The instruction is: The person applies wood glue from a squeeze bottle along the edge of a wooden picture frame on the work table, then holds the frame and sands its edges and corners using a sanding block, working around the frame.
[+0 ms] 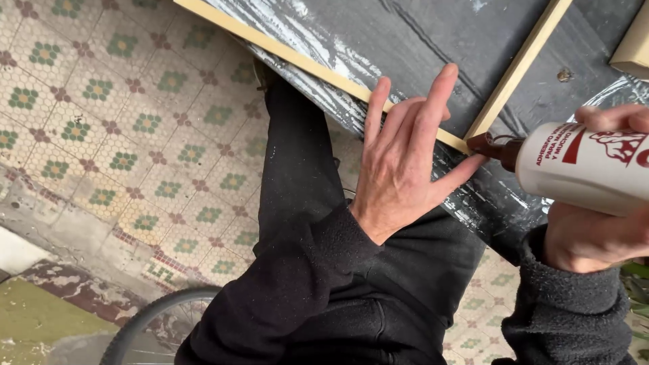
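2 wooden strips [307, 64] already meet at a corner on the black surface [419, 40], where your right hand [595, 236], grip clamped on the glue bottle [588, 165], aims its brown nozzle [497, 147] beside your left hand [399, 162], fingers spread, pressing there; no glue bead is visible yet.

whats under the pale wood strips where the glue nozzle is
The pale wood strips lie on a dark board streaked with white. The left hand covers part of the corner joint. The right hand holds the glue bottle. Any glue under the strips is hidden.

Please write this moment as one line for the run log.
left hand: flat on wooden strip | right hand: holds glue bottle | nozzle: at strip joint
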